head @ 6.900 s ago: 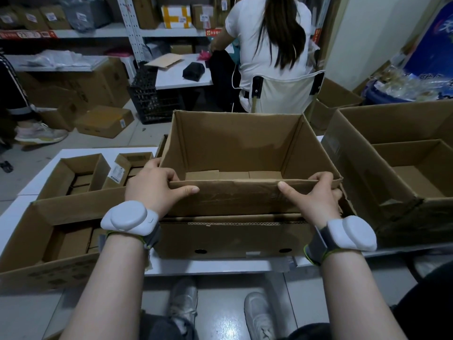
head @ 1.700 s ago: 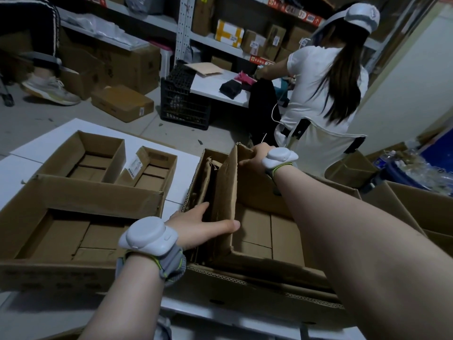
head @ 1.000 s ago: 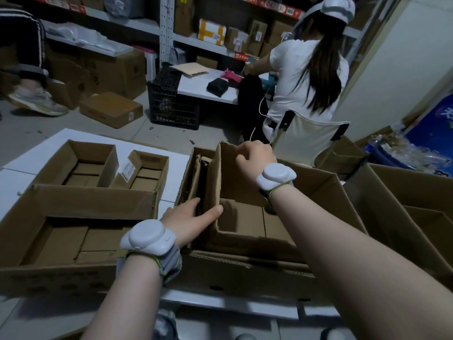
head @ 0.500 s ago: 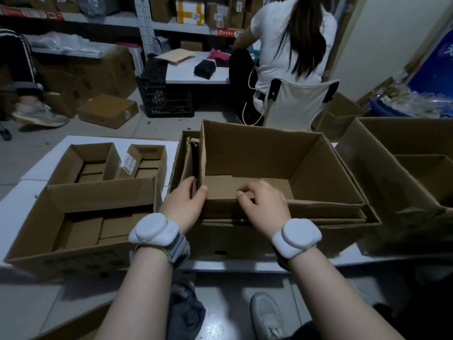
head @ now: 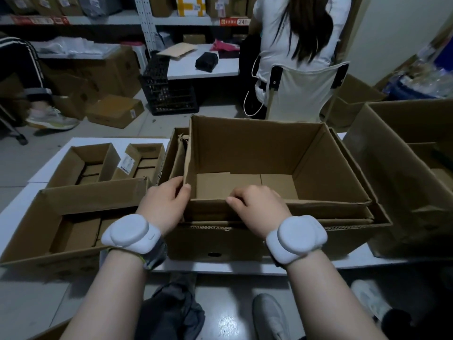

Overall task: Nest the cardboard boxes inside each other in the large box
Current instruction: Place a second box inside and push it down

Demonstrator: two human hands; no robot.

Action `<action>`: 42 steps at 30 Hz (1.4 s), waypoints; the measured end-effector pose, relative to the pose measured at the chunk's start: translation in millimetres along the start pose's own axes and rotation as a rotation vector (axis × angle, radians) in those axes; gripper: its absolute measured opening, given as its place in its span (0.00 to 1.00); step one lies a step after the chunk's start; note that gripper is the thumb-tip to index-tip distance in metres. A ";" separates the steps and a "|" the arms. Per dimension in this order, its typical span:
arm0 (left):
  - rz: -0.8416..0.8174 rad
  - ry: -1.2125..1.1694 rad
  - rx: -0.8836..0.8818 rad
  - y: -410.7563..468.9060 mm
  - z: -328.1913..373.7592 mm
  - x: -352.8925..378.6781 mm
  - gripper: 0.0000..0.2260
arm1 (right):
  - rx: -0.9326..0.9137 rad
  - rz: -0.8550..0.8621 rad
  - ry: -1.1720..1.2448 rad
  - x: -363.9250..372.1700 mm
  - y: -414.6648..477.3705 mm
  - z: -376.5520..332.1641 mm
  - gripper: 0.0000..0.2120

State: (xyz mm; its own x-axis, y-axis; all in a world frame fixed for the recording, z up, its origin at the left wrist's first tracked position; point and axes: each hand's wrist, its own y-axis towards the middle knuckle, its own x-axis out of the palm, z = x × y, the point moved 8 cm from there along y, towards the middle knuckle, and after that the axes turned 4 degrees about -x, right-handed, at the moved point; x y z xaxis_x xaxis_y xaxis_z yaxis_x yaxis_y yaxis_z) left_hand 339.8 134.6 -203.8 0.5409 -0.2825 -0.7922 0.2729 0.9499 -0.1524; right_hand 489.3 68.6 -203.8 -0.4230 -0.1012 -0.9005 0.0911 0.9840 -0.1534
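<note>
Head view, middle of the frame: one open brown cardboard box (head: 269, 155) sits down inside the large brown cardboard box (head: 245, 244), whose near wall, with one dark oval hole, faces me at lower centre. Between the two, a further cardboard rim (head: 367, 215) shows along the near and right sides, so I count three rims, one within another.

My left hand (head: 163, 204) grips the near left corner of the open brown cardboard box, fingers curled round it. My right hand (head: 257, 207) holds the near rim just beside it, fingers hooked over the edge. A white rounded wristband (head: 130, 234) sits on my left wrist and a second wristband (head: 296, 238) on my right.

At the left of the frame stand three more open boxes: one wide shallow cardboard box (head: 73, 217) nearest me, and behind it two small ones, a plain small box (head: 83, 163) and a small box with a white label (head: 144, 160). At the right edge stands one tall open cardboard box (head: 392, 180) with one smaller box (head: 436, 155) inside. All rest on the white tabletop (head: 220, 266).

Beyond, at upper centre, are one black plastic crate (head: 169, 94) on the floor and one seated person in a white top (head: 294, 28), back to me.
</note>
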 end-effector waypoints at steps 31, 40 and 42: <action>0.031 0.196 -0.027 4.4 9.8 1.6 0.26 | 0.136 0.009 0.163 -4.4 0.9 43.6 0.16; 0.009 0.225 -0.039 18.2 -1.7 10.0 0.27 | 0.136 0.013 0.126 0.7 5.5 44.5 0.18; 0.017 0.236 -0.044 20.6 -2.0 10.5 0.28 | 0.133 0.019 0.143 1.9 6.5 45.3 0.18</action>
State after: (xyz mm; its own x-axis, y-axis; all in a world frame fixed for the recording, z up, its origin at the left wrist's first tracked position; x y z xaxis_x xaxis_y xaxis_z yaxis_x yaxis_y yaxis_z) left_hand 349.5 151.5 -216.4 0.3425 -0.2321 -0.9104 0.2280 0.9606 -0.1591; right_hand 529.9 68.1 -225.0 -0.5429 -0.0520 -0.8382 0.2144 0.9564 -0.1982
